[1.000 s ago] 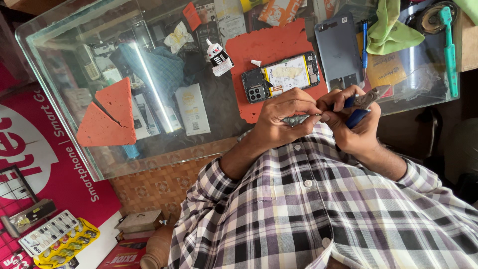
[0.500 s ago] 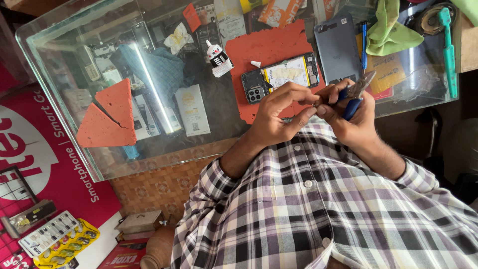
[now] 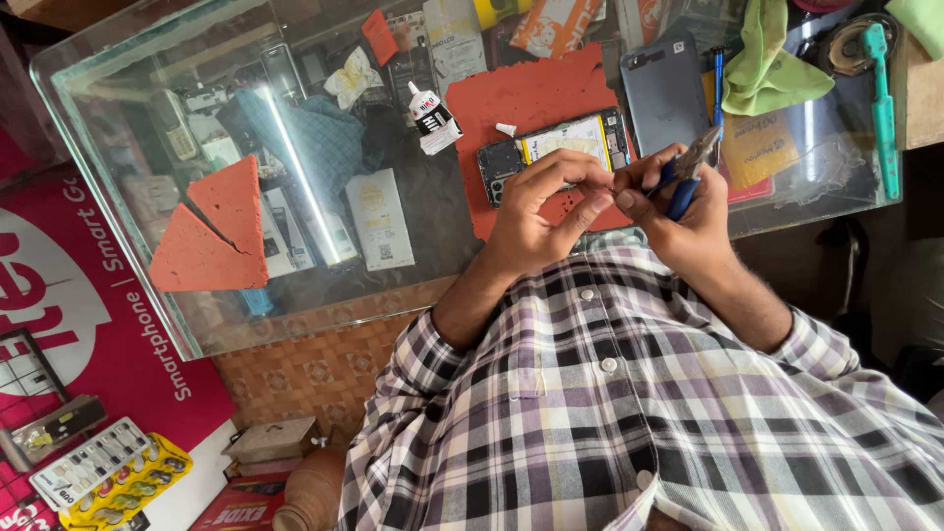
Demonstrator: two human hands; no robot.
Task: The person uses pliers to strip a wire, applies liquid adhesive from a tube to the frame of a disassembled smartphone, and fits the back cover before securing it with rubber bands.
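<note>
Phone (image 3: 556,157) lying opened up on the red mat (image 3: 536,98), back cover (image 3: 665,90) off to the right, not yet shut. Left hand (image 3: 539,211) pinching something too tiny to tell; right hand (image 3: 688,211) gripping blue pliers (image 3: 685,177).

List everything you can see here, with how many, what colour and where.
counter: 1, glass, across the top
mat: 1, red, on the counter
opened phone: 1, dark, on the mat
back cover: 1, grey, right of the mat
glue bottle: 1, white, left of the mat
foam pieces: 2, red, counter's left
cloth: 1, green, top right
toothbrush: 1, teal, far right
pliers: 1, blue-handled, in right hand
left hand: fingertips beside the pliers
right hand: gripping pliers
</note>
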